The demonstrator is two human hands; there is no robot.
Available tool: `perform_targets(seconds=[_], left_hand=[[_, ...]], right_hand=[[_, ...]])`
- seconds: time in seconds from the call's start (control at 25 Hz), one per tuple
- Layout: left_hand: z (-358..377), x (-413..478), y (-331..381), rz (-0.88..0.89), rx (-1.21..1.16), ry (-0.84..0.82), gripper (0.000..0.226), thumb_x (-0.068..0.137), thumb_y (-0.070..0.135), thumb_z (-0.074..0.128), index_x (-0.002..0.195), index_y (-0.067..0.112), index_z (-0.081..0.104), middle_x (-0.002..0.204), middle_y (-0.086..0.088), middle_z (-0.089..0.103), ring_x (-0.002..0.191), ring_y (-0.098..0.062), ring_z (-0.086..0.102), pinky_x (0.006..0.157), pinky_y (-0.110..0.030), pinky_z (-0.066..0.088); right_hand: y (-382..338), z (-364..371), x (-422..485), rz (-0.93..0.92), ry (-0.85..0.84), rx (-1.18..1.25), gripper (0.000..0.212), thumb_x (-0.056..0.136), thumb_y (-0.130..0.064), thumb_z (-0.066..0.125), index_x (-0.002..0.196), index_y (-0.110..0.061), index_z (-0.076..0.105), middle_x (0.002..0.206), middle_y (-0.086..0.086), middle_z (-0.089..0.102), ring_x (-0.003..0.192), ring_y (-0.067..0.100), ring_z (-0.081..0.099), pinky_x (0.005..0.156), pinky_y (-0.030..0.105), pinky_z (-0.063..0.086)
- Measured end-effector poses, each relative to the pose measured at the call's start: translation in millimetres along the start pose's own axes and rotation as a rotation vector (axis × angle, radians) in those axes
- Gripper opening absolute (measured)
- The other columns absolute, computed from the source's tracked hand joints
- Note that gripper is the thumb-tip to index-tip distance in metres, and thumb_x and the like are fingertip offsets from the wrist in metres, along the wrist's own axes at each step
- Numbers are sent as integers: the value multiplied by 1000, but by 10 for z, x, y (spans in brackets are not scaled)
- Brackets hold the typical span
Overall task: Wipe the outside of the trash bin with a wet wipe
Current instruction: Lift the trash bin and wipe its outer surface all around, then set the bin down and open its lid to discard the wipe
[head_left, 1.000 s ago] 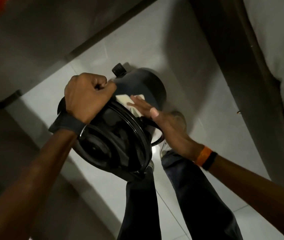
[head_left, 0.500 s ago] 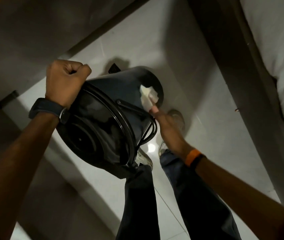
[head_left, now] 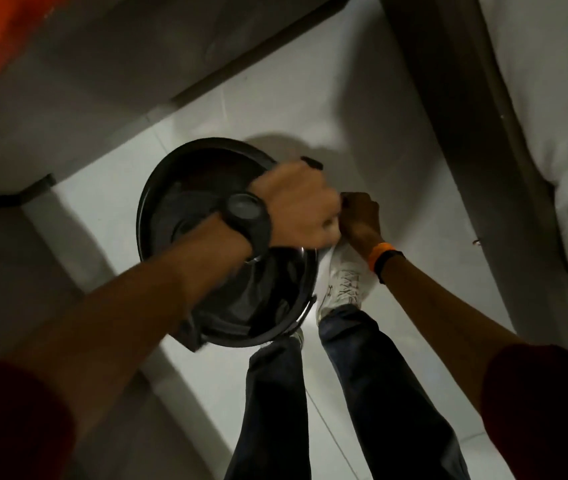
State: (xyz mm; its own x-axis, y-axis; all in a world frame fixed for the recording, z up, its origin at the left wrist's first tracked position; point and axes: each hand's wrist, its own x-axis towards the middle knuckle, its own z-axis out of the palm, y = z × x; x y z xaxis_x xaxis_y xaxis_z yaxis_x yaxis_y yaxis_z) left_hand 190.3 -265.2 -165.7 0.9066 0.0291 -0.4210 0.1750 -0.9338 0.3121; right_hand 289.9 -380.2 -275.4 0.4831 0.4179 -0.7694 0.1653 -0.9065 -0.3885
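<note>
The black round trash bin (head_left: 158,202) hangs above the floor with its open mouth turned up at me, showing a dark liner inside. My left hand (head_left: 301,207), with a black watch on the wrist, is closed over the bin's right rim. My right hand (head_left: 360,216), with an orange wristband, is curled against the bin's outer right side, just behind the left hand. A small white bit of the wet wipe (head_left: 333,227) shows between the two hands; the rest of it is hidden.
Below is a white tiled floor (head_left: 275,109). My legs in dark jeans (head_left: 372,393) and a white shoe (head_left: 344,285) stand right beneath the bin. A dark bed frame (head_left: 466,150) with white bedding runs along the right. Grey furniture (head_left: 68,81) stands at the left.
The bin has swung from lying on its side to mouth-up. My left hand shifted to the right rim. My right hand slid down the bin's right side and curled up.
</note>
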Motion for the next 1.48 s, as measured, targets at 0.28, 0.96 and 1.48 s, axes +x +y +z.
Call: perform_targets(seconds=[0.28, 0.96, 1.48], left_hand=[[556, -100, 631, 278, 345, -160, 61, 87, 38, 61, 143, 25, 40, 132, -11, 57, 130, -36, 46, 120, -57, 23], [1041, -1401, -7, -644, -132, 207, 147, 38, 92, 65, 158, 37, 0, 169, -11, -6, 154, -41, -6, 103, -87, 2], [823, -1946, -96, -745, -527, 591, 79, 91, 61, 47, 155, 18, 30, 167, -6, 21, 157, -25, 8, 126, -58, 6]], right_hand=[[-2, -212, -126, 98, -5, 398, 16, 98, -14, 61, 82, -13, 66, 83, 5, 68, 86, 25, 64, 65, 25, 52], [-784, 229, -999, -61, 171, 511, 30, 107, -21, 47, 122, -3, 65, 116, 14, 72, 105, 26, 71, 96, 47, 58], [-118, -357, -1644, 48, 600, 870, 16, 99, -15, 61, 112, -21, 69, 115, 0, 74, 112, 23, 72, 81, 35, 66]])
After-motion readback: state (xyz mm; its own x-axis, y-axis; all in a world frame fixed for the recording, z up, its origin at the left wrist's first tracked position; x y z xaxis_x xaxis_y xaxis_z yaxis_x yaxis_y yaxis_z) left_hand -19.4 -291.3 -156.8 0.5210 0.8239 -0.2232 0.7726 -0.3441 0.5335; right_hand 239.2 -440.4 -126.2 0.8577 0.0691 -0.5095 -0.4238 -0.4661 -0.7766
